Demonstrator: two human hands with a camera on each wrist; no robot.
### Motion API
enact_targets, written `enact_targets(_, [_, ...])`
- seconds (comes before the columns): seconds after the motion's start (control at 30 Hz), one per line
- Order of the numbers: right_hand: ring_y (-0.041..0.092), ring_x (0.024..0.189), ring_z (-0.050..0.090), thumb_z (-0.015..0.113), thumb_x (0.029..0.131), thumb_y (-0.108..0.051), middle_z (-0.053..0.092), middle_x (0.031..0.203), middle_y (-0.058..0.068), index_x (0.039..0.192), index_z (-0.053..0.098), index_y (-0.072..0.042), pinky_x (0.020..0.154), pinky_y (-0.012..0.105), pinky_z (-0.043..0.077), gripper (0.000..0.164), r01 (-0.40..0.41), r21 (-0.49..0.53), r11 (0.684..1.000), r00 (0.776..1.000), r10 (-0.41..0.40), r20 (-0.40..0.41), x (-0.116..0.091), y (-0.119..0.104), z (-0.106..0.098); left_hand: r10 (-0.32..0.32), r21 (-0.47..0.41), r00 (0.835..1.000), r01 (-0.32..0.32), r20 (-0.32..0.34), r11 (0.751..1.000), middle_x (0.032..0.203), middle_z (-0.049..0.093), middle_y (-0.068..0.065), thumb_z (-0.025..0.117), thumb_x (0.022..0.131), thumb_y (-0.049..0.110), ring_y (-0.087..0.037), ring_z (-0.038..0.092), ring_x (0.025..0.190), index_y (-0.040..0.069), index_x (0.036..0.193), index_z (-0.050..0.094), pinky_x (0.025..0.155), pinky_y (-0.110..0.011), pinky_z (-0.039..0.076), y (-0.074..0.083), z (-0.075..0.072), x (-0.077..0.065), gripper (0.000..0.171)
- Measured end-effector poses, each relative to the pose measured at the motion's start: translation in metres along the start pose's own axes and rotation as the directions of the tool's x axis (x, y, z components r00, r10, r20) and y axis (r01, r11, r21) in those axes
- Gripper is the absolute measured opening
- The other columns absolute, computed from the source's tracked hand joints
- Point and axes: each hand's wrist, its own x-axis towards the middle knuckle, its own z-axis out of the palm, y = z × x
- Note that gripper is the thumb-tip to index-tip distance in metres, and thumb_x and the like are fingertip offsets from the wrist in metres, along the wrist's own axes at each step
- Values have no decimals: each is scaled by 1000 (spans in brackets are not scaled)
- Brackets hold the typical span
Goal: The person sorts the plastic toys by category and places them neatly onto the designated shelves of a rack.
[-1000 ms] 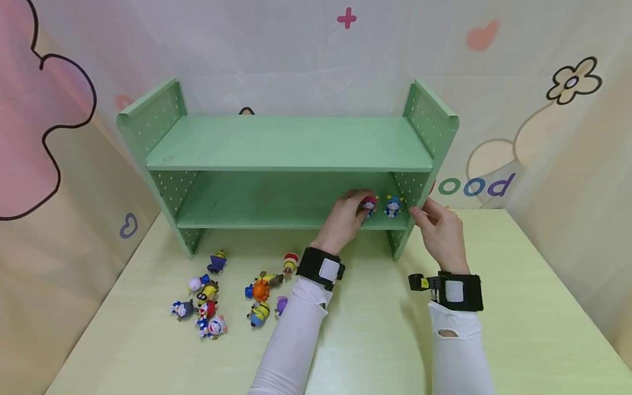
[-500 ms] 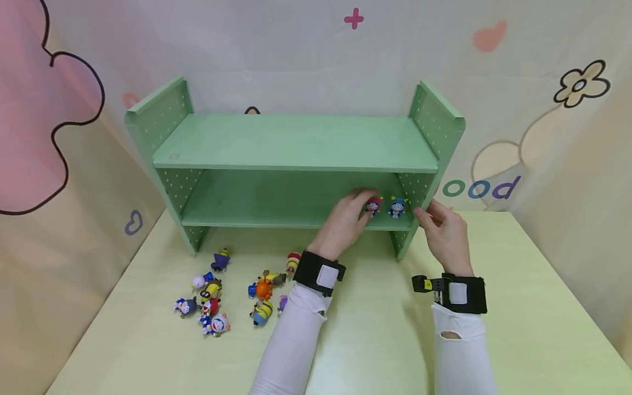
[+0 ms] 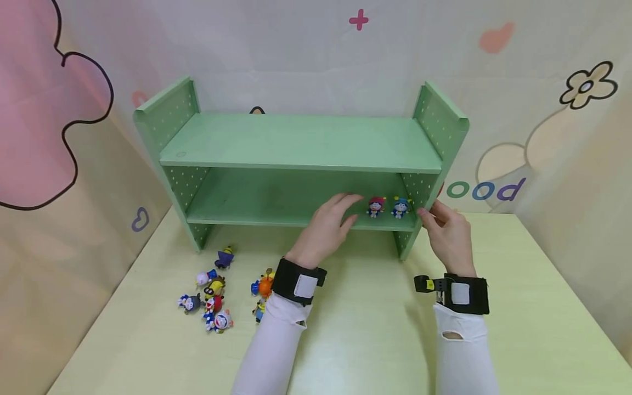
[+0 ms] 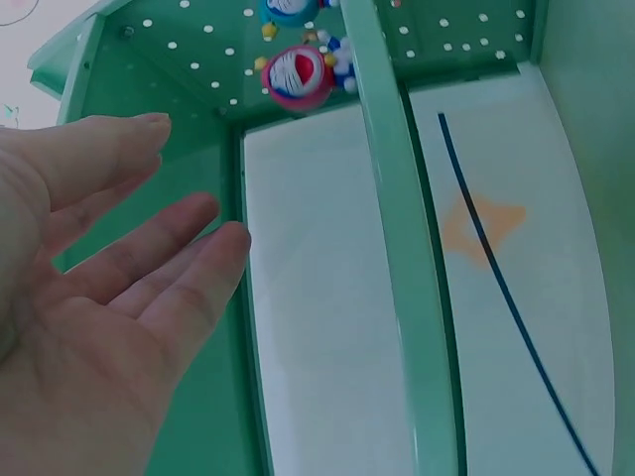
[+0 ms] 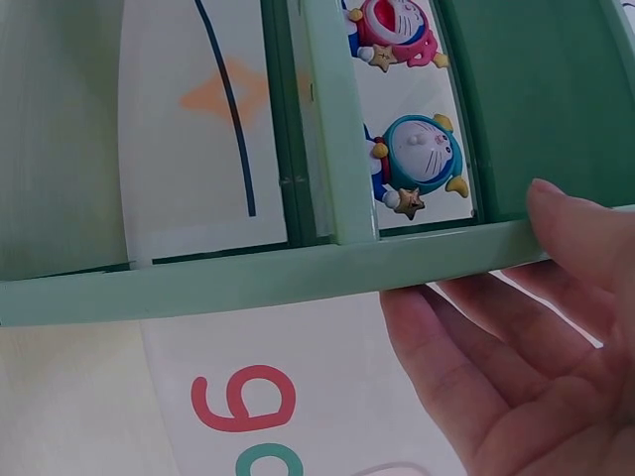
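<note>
Two small cartoon figurines stand side by side at the right end of the lower board of a green two-tier shelf [image 3: 301,141]. One figurine has a red hood [image 3: 376,207], the other a blue hood [image 3: 400,208]. My left hand [image 3: 320,233] is just left of the red-hooded figurine, empty, thumb and fingers spread; the left wrist view also shows this hand [image 4: 119,288] apart from the red-hooded figurine [image 4: 301,79]. At the shelf's right side panel, my right hand [image 3: 449,237] grips the front edge, thumb inside and fingers outside in the right wrist view.
Several loose figurines lie on the table [image 3: 365,329] at front left, including a purple-clad one [image 3: 224,257] and an orange one [image 3: 265,286]. My left forearm covers part of that group. A printed curtain [image 3: 306,55] hangs behind the shelf.
My left hand has let go of the red-hooded figurine and drawn back to the left. That figurine now stands by itself. My right hand stays at the side panel.
</note>
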Motion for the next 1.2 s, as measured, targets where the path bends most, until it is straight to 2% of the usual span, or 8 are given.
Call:
enact_targets(0.3, [27, 109, 62, 56, 102, -28, 59, 127, 9, 139, 56, -10, 90, 44, 48, 40, -1, -28, 1000, 1000, 1, -3, 3, 0, -2, -6, 36, 1000, 6, 7, 999, 129, 54, -5, 59, 99, 7, -20, 52, 120, 7, 135, 54, 98, -24, 38, -16, -22, -25, 36])
enact_targets(0.47, [28, 108, 62, 57, 102, -28, 59, 127, 10, 138, 56, -9, 90, 44, 48, 41, -4, -24, 1000, 1000, 4, -2, 4, 1, -2, -11, 85, 996, 4, 88, 996, 128, 56, -5, 57, 100, 9, -20, 54, 117, 8, 135, 55, 97, -27, 41, -24, -35, -45, 35])
enact_targets(0.73, [26, 106, 63, 57, 102, -30, 60, 126, 8, 139, 56, -11, 89, 43, 49, 41, -4, -26, 1000, 1000, 3, -12, 4, 1, -3, 18, 134, 981, -45, 195, 990, 124, 59, -5, 58, 100, 9, -17, 59, 108, 6, 132, 57, 93, -28, 45, -37, -47, -78, 32])
enact_targets(0.87, [26, 106, 63, 56, 102, -30, 59, 127, 8, 140, 54, -11, 89, 43, 49, 42, -16, -29, 999, 1000, 16, -10, 3, 1, -3, 41, 102, 965, -70, 259, 992, 117, 62, -3, 59, 99, 9, -15, 60, 99, 5, 129, 59, 88, -25, 47, -44, -47, -89, 30])
enact_targets(0.97, [26, 106, 63, 56, 103, -31, 59, 128, 8, 140, 54, -11, 89, 44, 49, 42, -21, -29, 999, 1000, 21, -9, 3, 0, -3, 54, 60, 946, -76, 320, 995, 120, 62, -3, 58, 100, 10, -16, 60, 104, 6, 130, 59, 90, -25, 46, -47, -45, -95, 30])
enact_targets(1.2, [24, 105, 63, 56, 103, -31, 59, 128, 7, 141, 53, -12, 89, 42, 49, 43, -34, -19, 999, 999, 34, -1, 2, -1, 0, 22, 29, 910, -37, 414, 999, 118, 62, -2, 61, 97, 6, -12, 59, 98, 8, 127, 60, 87, -25, 47, -58, -40, -113, 30])
